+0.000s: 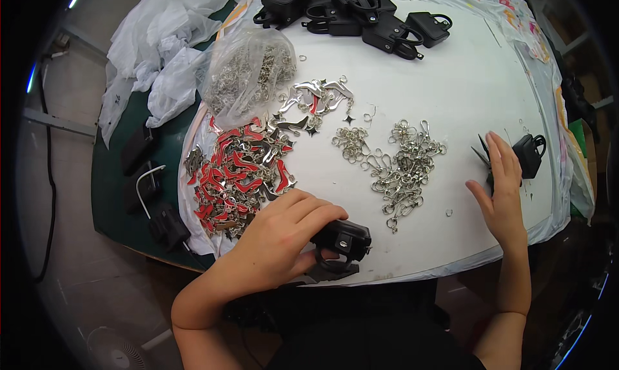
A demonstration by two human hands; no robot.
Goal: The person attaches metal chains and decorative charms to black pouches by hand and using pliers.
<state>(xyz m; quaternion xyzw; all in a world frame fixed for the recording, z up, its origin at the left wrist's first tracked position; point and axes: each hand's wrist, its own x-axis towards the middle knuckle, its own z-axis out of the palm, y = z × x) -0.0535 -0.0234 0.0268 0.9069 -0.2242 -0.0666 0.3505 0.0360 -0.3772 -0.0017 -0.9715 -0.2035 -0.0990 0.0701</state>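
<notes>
My left hand grips a small black mini handbag at the table's near edge, the bag's metal snap facing right. On the right side of the table, my right hand has its fingers stretched out and the thumb apart. Dark pointed pliers show beside its fingers; their handles are hidden behind the hand. Just right of that hand lies another small black bag. Between my hands is a heap of silver swivel clasps, with a smaller heap of metal rings beside it.
Red and black high-heel charms are piled at the left, below a clear plastic bag of metal parts. Silver charms lie near it. Several black mini bags sit at the far edge. A loose ring lies near my right hand.
</notes>
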